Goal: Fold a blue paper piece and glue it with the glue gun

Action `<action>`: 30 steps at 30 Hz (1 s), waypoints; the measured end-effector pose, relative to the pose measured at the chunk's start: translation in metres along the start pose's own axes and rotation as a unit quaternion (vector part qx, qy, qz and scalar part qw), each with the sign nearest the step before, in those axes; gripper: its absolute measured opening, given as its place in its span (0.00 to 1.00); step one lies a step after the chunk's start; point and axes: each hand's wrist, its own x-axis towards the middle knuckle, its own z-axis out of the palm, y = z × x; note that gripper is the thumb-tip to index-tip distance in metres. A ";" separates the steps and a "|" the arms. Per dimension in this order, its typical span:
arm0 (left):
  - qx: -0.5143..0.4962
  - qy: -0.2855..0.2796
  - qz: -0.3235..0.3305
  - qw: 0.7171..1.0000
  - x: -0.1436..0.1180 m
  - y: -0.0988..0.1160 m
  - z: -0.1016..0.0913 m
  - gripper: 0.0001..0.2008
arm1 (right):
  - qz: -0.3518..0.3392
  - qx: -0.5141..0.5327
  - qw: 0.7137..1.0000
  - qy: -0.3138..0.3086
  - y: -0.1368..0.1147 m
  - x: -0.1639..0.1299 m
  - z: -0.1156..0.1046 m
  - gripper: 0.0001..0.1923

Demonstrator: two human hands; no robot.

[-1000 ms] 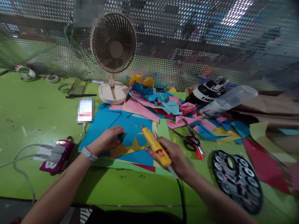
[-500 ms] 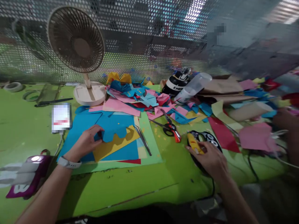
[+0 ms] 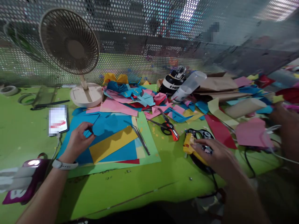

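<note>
My left hand (image 3: 80, 138), with a white watch at the wrist, pinches a blue paper cutout (image 3: 99, 128) above a stack of coloured sheets. The cutout blends into the blue sheet (image 3: 78, 123) behind it. Below it lies a yellow paper strip (image 3: 112, 144), set at a slant. My right hand (image 3: 213, 152) is closed round a yellow glue gun (image 3: 189, 144), over a black-and-white patterned stand (image 3: 201, 134). Tweezers (image 3: 142, 141) rest on the sheets. Black-handled scissors (image 3: 167, 127) and a red cutter (image 3: 175, 134) lie between the hands.
A fan (image 3: 86, 95) stands at the back left, near a phone (image 3: 57, 120) on a cable. Paper scraps (image 3: 130, 96) are heaped along the back beside a black bottle (image 3: 171, 84) and a clear bottle (image 3: 189, 88). Another person's hand (image 3: 281, 115) is at the right edge.
My right hand has lifted and turned the glue gun, its front now left of the stand. My left hand has drawn the blue cutout leftward, off the yellow strip. The view has shifted slightly.
</note>
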 end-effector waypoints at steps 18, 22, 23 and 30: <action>-0.062 0.019 -0.065 0.996 -0.002 0.004 0.004 0.13 | 0.033 0.190 0.951 -0.243 -0.130 0.046 0.060 0.08; -0.088 -0.001 -0.093 0.992 -0.002 0.011 0.006 0.13 | -0.017 0.222 0.969 -0.106 -0.119 0.053 0.043 0.11; -0.088 -0.007 -0.094 0.992 -0.002 0.012 0.007 0.13 | -0.031 0.216 0.973 -0.072 -0.118 0.055 0.036 0.11; -0.090 -0.015 -0.079 0.993 -0.003 0.006 0.011 0.14 | -0.133 0.199 0.969 -0.060 -0.132 0.049 0.006 0.10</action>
